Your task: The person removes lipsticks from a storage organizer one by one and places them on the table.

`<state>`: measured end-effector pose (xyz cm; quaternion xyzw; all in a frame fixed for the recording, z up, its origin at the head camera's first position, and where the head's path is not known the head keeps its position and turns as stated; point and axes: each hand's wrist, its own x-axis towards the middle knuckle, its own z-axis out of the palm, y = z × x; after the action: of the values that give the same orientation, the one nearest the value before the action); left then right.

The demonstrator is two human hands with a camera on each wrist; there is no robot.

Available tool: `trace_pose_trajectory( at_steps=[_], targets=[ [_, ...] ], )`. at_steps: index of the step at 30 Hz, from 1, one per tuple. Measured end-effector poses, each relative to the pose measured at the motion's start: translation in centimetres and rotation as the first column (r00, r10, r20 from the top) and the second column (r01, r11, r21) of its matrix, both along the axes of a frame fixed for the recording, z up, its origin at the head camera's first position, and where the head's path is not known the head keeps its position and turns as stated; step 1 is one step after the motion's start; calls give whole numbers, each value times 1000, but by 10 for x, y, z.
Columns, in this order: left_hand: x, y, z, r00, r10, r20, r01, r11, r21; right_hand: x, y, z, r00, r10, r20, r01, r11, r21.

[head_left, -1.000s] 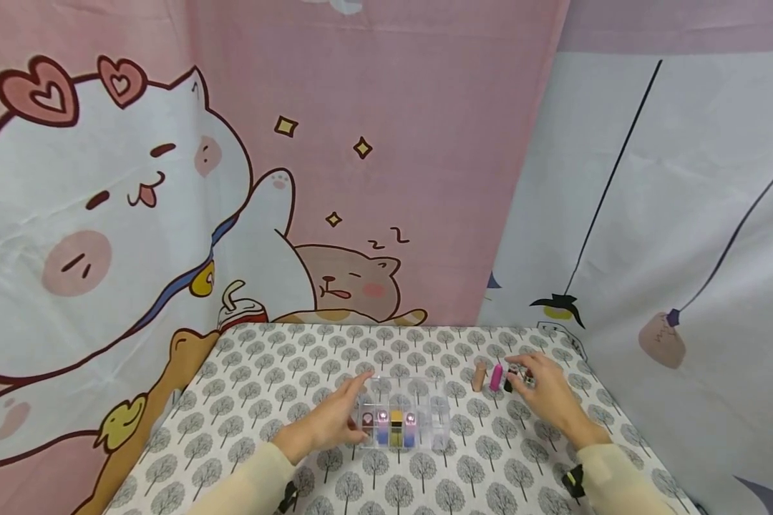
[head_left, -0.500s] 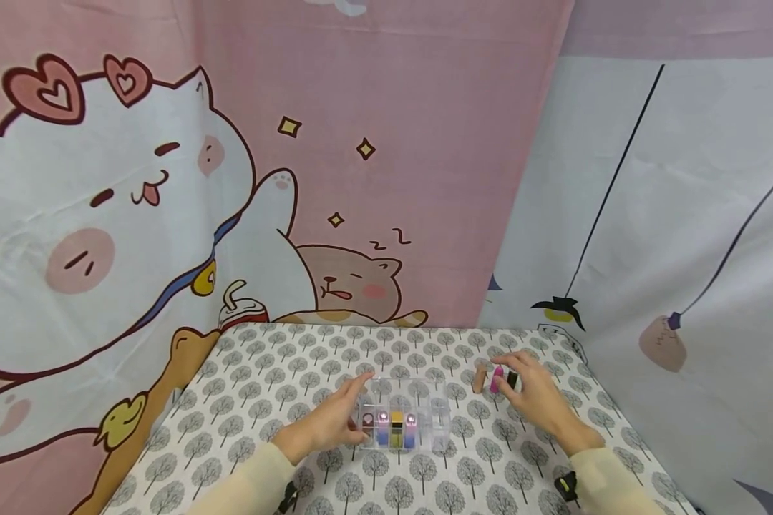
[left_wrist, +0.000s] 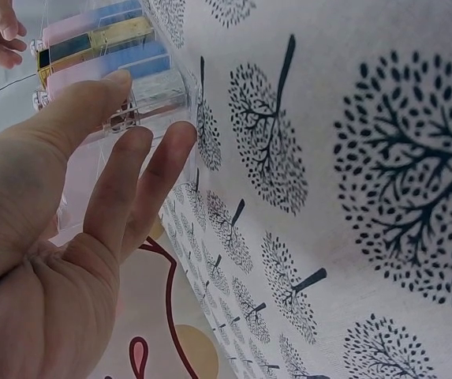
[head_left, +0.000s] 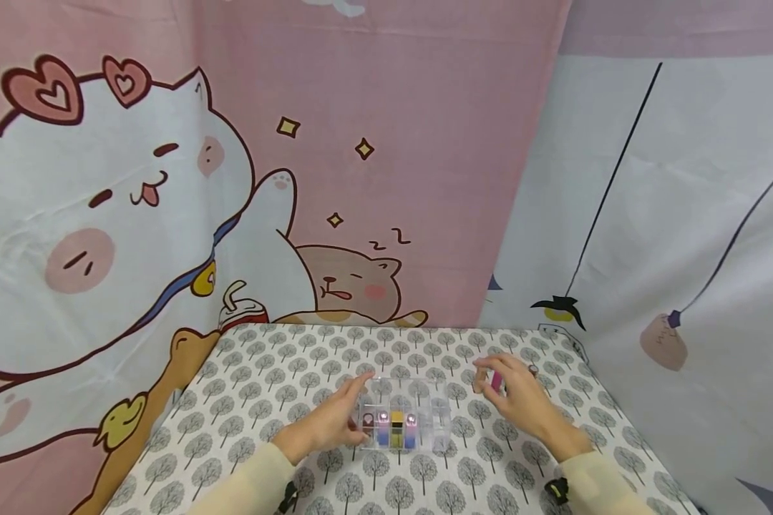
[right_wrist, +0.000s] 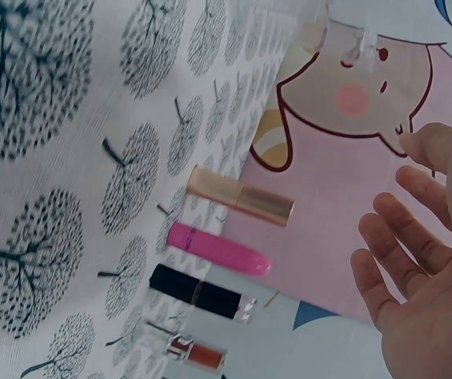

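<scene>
A clear divided organizer (head_left: pixel 439 433) stands on the table, with my left hand (head_left: pixel 328 418) holding its left end between thumb and fingers. Inside its front row are two pink-and-blue tubes (head_left: pixel 410 430), a black-and-gold one (head_left: pixel 396 429) and a small dark-capped one (head_left: pixel 368 420). To the right, my right hand (head_left: pixel 522 393) hovers by a row of upright lip products, fingers spread and holding nothing. In the right wrist view, the row has a gold-tan lipstick (right_wrist: pixel 240 196), a bright pink tube (right_wrist: pixel 219 249), a black lipstick (right_wrist: pixel 200 293) and a clear-and-red lip gloss (right_wrist: pixel 198 353).
A white cloth (head_left: pixel 283 357) printed with grey trees covers the table. Behind it hangs a pink cartoon curtain (head_left: pixel 425 179), and a pale curtain (head_left: pixel 702 214) runs along the right side.
My right hand has moved left along the row, from the black lipstick past the pink tube toward the gold-tan lipstick. The left hand and the organizer have stayed in place.
</scene>
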<state>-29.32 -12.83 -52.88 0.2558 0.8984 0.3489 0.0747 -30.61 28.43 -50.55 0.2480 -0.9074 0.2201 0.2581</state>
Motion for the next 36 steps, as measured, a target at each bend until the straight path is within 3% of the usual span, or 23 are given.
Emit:
trace_pose_trajectory(
  at_steps=[3,10,19,36],
  targets=[
    [0,-1,-1,1000,-1,-9,1,1000,-6,3,-7,1,999,7,32,-7,1000,11],
    [0,-1,-2,1000,-14,3,14,1000,10,9,-15,1,1000,23,-16,-22,999,50],
    [0,-1,1,1000,-7,13,7,1000,9,13,-33,3,997,76,-9,-75,995,61],
    [-2,-1,1,1000,-12,-4,12,1000,2,29,-63,7,985,155,72,-160,984,75]
  ],
)
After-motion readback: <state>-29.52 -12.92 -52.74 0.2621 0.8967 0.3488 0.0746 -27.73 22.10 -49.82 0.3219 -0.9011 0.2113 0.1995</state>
